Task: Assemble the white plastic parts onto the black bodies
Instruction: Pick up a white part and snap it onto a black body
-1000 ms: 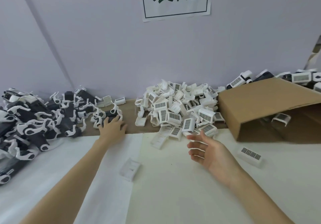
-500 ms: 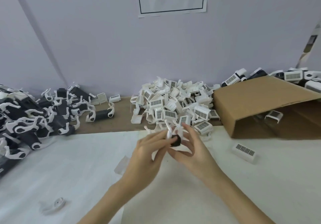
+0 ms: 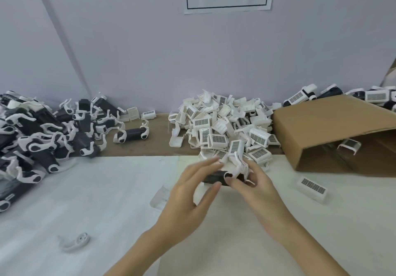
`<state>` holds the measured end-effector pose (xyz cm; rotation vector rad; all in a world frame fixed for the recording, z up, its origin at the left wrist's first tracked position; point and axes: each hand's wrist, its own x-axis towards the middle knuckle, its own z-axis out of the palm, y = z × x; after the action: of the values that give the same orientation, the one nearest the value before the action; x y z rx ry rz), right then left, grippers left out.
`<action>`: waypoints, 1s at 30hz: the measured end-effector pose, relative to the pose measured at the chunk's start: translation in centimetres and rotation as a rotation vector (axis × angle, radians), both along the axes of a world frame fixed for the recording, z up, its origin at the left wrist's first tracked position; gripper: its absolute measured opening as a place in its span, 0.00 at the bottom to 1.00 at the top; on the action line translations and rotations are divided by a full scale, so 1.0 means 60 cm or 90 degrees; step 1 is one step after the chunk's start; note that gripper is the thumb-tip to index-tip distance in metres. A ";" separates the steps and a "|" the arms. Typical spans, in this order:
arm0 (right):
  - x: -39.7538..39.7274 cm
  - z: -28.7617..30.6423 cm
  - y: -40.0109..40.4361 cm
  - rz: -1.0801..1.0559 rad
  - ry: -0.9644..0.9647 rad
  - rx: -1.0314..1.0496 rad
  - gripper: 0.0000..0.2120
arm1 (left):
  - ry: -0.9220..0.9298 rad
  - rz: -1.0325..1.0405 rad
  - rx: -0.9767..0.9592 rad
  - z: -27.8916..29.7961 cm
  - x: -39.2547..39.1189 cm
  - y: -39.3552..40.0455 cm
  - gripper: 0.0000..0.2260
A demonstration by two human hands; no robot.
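Note:
Both hands meet above the white mat at centre. My left hand (image 3: 188,196) grips a black body (image 3: 214,178) from the left, thumb below and fingers above. My right hand (image 3: 255,186) pinches the same body at its right end, where white clip arms (image 3: 237,165) stick up. A heap of white plastic parts (image 3: 222,130) with barcode labels lies just behind the hands. A pile of black bodies with white clips (image 3: 42,134) spreads along the left.
An open cardboard box (image 3: 334,130) lies on its side at the right, one white part inside. Loose white parts lie on the mat: a labelled part (image 3: 312,189) right of the hands, a clear piece (image 3: 159,197) under my left wrist, a clip (image 3: 75,241) at lower left.
My left hand left the black pile and carried a black body to centre. My right hand came in to meet it. The body now lies flatter between both hands.

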<state>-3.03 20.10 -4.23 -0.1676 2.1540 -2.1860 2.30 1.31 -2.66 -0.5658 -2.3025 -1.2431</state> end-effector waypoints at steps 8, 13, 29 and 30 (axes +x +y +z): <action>0.008 0.026 0.015 0.218 -0.020 -0.314 0.21 | -0.376 0.029 0.351 0.019 -0.006 -0.009 0.27; 0.010 0.026 0.006 0.178 -0.053 -0.316 0.09 | -0.419 -0.094 0.538 0.015 -0.007 -0.003 0.24; 0.023 0.039 0.009 -0.042 0.122 -0.011 0.26 | -0.571 -0.151 0.497 0.021 -0.015 -0.016 0.32; 0.020 0.043 0.017 -0.008 0.129 -0.016 0.24 | -0.603 -0.176 0.504 0.022 -0.016 -0.017 0.35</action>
<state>-1.81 21.10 -1.65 -0.3934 2.2331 -2.2952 1.35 0.28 -1.35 0.0404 -2.0559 -2.8037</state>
